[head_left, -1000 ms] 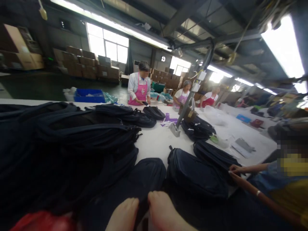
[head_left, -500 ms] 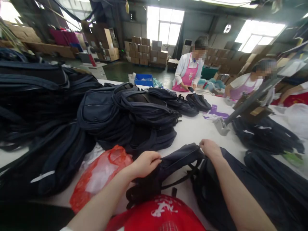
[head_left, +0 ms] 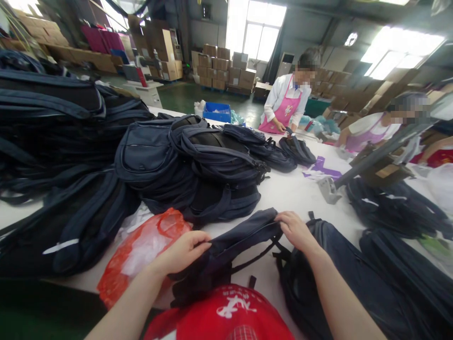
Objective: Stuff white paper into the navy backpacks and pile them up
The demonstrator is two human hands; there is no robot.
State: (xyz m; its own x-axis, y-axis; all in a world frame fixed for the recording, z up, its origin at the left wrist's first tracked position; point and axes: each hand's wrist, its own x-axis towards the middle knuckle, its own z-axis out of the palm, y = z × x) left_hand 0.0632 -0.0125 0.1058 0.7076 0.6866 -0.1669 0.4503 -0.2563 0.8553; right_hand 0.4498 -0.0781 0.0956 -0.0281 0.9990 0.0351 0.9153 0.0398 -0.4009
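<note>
A dark navy strap piece [head_left: 244,236] of a backpack stretches between my two hands, above the white table [head_left: 283,193]. My left hand [head_left: 189,248] pinches its near left end with thumb and fingers. At its far right end, my right hand [head_left: 292,226] has its fingers closed on the edge. Thin black webbing hangs beneath the strap. The rest of that bag lies low, close to my red apron [head_left: 230,316], and is partly hidden. A red plastic bag with white contents [head_left: 145,250] lies beside my left forearm.
Navy backpacks [head_left: 148,156] are piled at the left and centre; more [head_left: 339,264] lie at the right. A grey metal arm [head_left: 382,146] slants over the right side. Across the table, a person in a pink apron [head_left: 285,111] handles a bag, near a blue bin [head_left: 216,112].
Both hands have moved left with the strap, still holding it. The view has shifted slightly. The person across the table has moved the piece in their hands a little.
</note>
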